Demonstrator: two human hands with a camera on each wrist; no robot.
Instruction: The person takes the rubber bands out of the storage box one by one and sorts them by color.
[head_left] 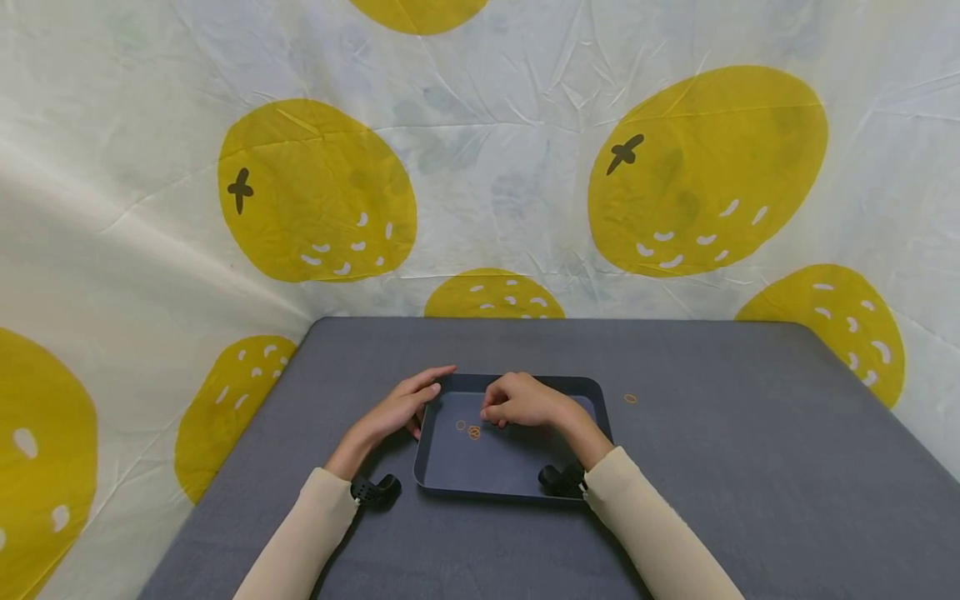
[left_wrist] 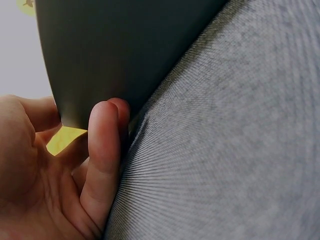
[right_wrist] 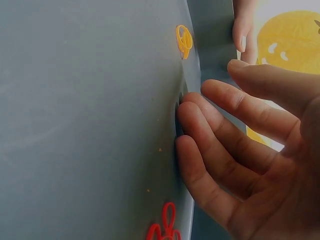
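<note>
Orange bands (head_left: 474,432) lie just beside right-hand fingers (head_left: 493,413).

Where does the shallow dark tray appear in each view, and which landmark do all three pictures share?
Head: tray, lower half, just right of the midline.
Left wrist: its outer wall, running down from the top edge, left of centre.
Right wrist: its floor, filling most of the left half.
Shared landmark: left hand, at the tray's side.
</note>
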